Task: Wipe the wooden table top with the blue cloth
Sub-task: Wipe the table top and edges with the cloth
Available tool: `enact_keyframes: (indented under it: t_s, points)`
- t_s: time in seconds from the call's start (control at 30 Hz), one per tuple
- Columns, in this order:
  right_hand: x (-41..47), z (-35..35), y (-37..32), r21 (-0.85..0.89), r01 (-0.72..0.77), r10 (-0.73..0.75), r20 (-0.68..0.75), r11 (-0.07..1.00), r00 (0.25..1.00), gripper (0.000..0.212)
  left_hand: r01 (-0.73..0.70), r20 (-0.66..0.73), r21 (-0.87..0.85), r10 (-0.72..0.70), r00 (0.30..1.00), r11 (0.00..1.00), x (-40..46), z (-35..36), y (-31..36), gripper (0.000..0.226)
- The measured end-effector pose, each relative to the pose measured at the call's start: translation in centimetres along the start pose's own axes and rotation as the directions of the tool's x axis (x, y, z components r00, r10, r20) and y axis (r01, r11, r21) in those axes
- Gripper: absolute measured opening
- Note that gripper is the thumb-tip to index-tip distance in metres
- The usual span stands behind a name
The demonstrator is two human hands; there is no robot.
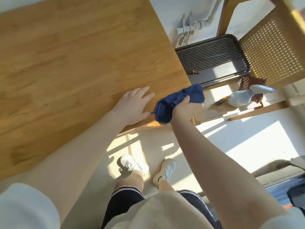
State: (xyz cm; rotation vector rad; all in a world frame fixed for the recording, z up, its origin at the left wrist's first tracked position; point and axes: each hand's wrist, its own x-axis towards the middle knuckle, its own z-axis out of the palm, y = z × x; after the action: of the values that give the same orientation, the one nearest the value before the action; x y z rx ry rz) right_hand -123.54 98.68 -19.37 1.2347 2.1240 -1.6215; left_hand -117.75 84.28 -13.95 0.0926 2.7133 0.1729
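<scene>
Blue cloth [180, 102] bunched in right hand [187, 109], seemingly at wooden table [74, 63] corner; left hand [133, 106] flat.

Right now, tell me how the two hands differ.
The left hand lies flat with straight fingers on the wooden table top, holding nothing; the right hand grips the bunched blue cloth. The left rests wholly on the wood; the right is at the table's corner edge. Both are bare.

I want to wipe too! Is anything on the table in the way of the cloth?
Nothing visible blocks it, except the left hand, resting flat on the wooden table top right beside the blue cloth. The right hand grips the cloth at the table's corner.
</scene>
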Motion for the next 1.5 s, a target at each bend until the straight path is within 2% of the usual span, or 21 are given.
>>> enact_keyframes:
  t_s: [0.07,0.1,0.13,0.2,0.27,0.3,0.33,0.4,0.47,0.5,0.7,0.77,0.83,0.9,0.93,1.07,1.13,1.27,1.33,1.4,1.5]
  points:
    - [2.9,-1.3,-2.1,-0.054,0.168,-0.167,0.023,0.984,0.986,0.042,0.025,-0.023,-0.044,-0.026,0.999,0.999,0.8,0.3,0.3,0.074]
    - [4.5,-1.7,-3.2,-0.107,0.239,-0.227,0.111,0.965,0.967,0.037,0.035,-0.033,-0.059,-0.037,0.999,0.998,1.5,0.3,0.4,0.076]
    - [5.8,-2.0,-4.2,-0.158,0.267,-0.228,0.23,0.951,0.946,0.038,0.042,-0.044,-0.076,-0.046,0.998,0.996,2.3,0.1,0.4,0.077]
    - [7.7,-1.7,-5.4,-0.226,0.229,-0.117,0.421,0.947,0.899,0.045,0.095,-0.064,-0.113,-0.103,0.993,0.989,3.9,-0.4,0.5,0.083]
    - [8.0,-1.3,-6.0,-0.326,0.233,-0.077,0.426,0.916,0.901,0.049,0.176,-0.065,-0.142,-0.187,0.98,0.974,5.5,-1.1,0.4,0.093]
    - [7.6,-1.1,-6.1,-0.354,0.286,-0.119,0.425,0.891,0.897,0.047,0.193,-0.053,-0.131,-0.201,0.978,0.972,6.3,-1.5,0.3,0.1]
    - [7.0,-1.1,-5.8,-0.399,0.379,-0.183,0.449,0.835,0.875,0.043,0.192,-0.033,-0.102,-0.196,0.98,0.976,7.2,-1.9,0.2,0.107]
    - [6.0,-1.6,-4.6,-0.478,0.593,-0.326,0.53,0.647,0.783,0.037,0.171,0.002,-0.029,-0.171,0.985,0.985,8.8,-2.6,0.0,0.12]
    - [5.8,-1.8,-4.3,-0.522,0.705,-0.424,0.566,0.479,0.707,0.039,0.141,0.02,0.054,-0.142,0.99,0.989,10.1,-3.2,-0.2,0.131]
    - [6.0,-1.4,-4.8,-0.522,0.73,-0.441,0.582,0.441,0.683,0.042,0.127,0.029,0.081,-0.129,0.991,0.989,10.5,-3.4,-0.3,0.135]
    - [8.1,6.2,-9.9,-0.477,0.789,-0.461,0.641,0.387,0.613,0.051,0.144,0.075,0.09,-0.151,0.986,0.985,11.2,-4.1,0.3,0.135]
    - [8.1,5.6,-9.5,-0.437,0.825,-0.465,0.683,0.358,0.563,0.055,0.172,0.079,0.083,-0.179,0.981,0.982,11.2,-4.3,0.8,0.134]
    - [8.5,3.2,-8.1,-0.355,0.872,-0.442,0.758,0.338,0.48,0.061,0.186,0.094,0.065,-0.191,0.977,0.98,11.2,-4.3,1.2,0.133]
    - [8.5,1.1,-7.1,-0.273,0.889,-0.416,0.807,0.367,0.419,0.066,0.205,0.112,0.049,-0.21,0.971,0.977,11.3,-4.5,1.3,0.132]
    - [8.8,1.1,-7.2,-0.265,0.89,-0.407,0.815,0.372,0.412,0.068,0.214,0.111,0.038,-0.217,0.97,0.976,11.3,-4.6,1.2,0.131]
    - [9.3,4.9,-10.6,-0.315,0.857,-0.33,0.824,0.409,0.461,0.068,0.232,0.116,-0.009,-0.23,0.966,0.973,10.9,-4.3,0.5,0.13]
    - [9.6,7.7,-12.5,-0.302,0.862,-0.327,0.833,0.406,0.446,0.067,0.257,0.113,0.031,-0.258,0.959,0.966,10.7,-3.8,0.6,0.128]
    - [10.2,10.1,-13.9,-0.287,0.851,-0.298,0.847,0.439,0.44,0.071,0.39,0.075,0.113,-0.4,0.914,0.914,10.5,-3.9,1.8,0.139]
    - [10.1,9.1,-13.4,-0.287,0.862,-0.266,0.869,0.417,0.418,0.074,0.486,0.059,0.1,-0.493,0.868,0.868,10.0,-3.8,2.3,0.144]
    - [10.2,7.3,-12.3,-0.25,0.894,-0.276,0.89,0.372,0.364,0.076,0.544,0.061,0.062,-0.547,0.835,0.837,9.6,-3.5,2.5,0.143]
    - [10.3,5.9,-11.3,-0.234,0.914,-0.29,0.897,0.331,0.334,0.077,0.554,0.092,0.023,-0.553,0.828,0.832,9.8,-3.4,2.1,0.14]
